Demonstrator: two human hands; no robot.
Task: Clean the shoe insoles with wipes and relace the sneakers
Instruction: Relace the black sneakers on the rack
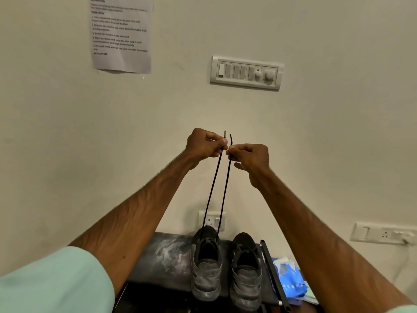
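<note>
Two sneakers sat on a dark surface [162, 256] well below both hands, heels toward the person and close to its near edge. The left sneaker [206, 267] was under the left hand, the right sneaker [246, 276] just beside it. A blue wipes pack [290, 279] lay low and right of the right hand, past a black bar [270, 267]. Insoles: couldn't tell if they were in the shoes.

One black lace [213, 188] rose from the left sneaker's eyelet area in two taut strands; which eyelets, couldn't tell. The left hand [204, 144] pinched one strand near its tip, thumb to forefinger, other fingers curled. The right hand [250, 158] pinched the other strand the same way. Both tips poked up just above the pinches, roughly level.

Risks, as judged:
- The pull ran nearly straight up and nothing held the shoe down. More tension would likely lift or tip it off the edge, or knock its neighbour.
- An uneven pull would feed lace through the eyelets and leave one end short.
- Both pinches sat close to the tips, so a slip would drop a strand and slacken it.

A wall socket [212, 220] sat behind the strands, with a switch panel [246, 73] and taped paper [121, 35] above the hands. No snag risk there.
</note>
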